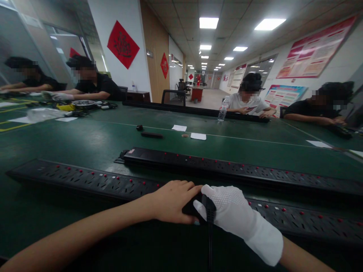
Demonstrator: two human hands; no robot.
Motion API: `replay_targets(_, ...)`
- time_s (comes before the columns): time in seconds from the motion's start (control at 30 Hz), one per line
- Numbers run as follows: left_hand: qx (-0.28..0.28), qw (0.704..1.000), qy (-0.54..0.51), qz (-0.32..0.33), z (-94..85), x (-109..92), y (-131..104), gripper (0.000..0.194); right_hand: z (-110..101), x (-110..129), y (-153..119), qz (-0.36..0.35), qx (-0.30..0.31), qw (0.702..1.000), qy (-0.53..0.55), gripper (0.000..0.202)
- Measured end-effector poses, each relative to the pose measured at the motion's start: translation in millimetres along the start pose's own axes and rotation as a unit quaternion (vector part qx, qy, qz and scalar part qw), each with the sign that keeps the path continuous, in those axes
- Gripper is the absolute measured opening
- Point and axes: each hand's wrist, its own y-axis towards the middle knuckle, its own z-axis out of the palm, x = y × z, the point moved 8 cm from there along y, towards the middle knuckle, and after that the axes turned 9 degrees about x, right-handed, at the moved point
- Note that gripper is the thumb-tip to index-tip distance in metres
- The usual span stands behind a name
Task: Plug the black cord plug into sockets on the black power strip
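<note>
A long black power strip [87, 182] with red dots along its top lies crosswise close in front of me. My left hand [173, 201], bare, is wrapped over the middle of this strip. My right hand [231, 209], in a white dotted glove, pinches a black plug [210, 208] against the strip, right beside my left fingers. From the plug a black cord [210, 247] hangs down toward me. The plug's prongs are hidden, so I cannot tell whether they sit in a socket. Farther back lies a second black power strip [227, 166], which neither hand touches.
Beyond the strips, a small dark bar [152, 135] and paper slips [198, 136] lie on the green table [93, 132]. A water bottle [222, 109] stands near another long black strip [181, 109]. Several people sit around the table. Cables and a plastic bag [45, 114] lie at left.
</note>
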Motion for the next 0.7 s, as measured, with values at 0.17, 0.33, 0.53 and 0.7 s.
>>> replay_targets(0.17, -0.007, 1.0, -0.001, 0.005, 1.0, 0.4, -0.2, 0.067, -0.8, 0.6, -0.1, -0.008, -0.001, 1.0, 0.009, 0.031)
replay_targets(0.33, -0.01, 1.0, -0.007, 0.007, -0.2, 0.4, -0.9, 0.067, -1.2, 1.2, -0.6, -0.015, 0.003, 1.0, 0.017, 0.028)
replay_targets(0.53, -0.006, 1.0, -0.004, 0.009, -1.2, -1.0, -1.3, 0.066, 0.3, 2.9, 1.3, 0.01, 0.0, 1.0, -0.002, 0.024)
replay_targets(0.7, -0.007, 1.0, 0.002, 0.005, -0.5, -0.9, -0.4, 0.069, 0.5, 1.3, -1.7, 0.054, -0.025, 0.998, -0.003, 0.021)
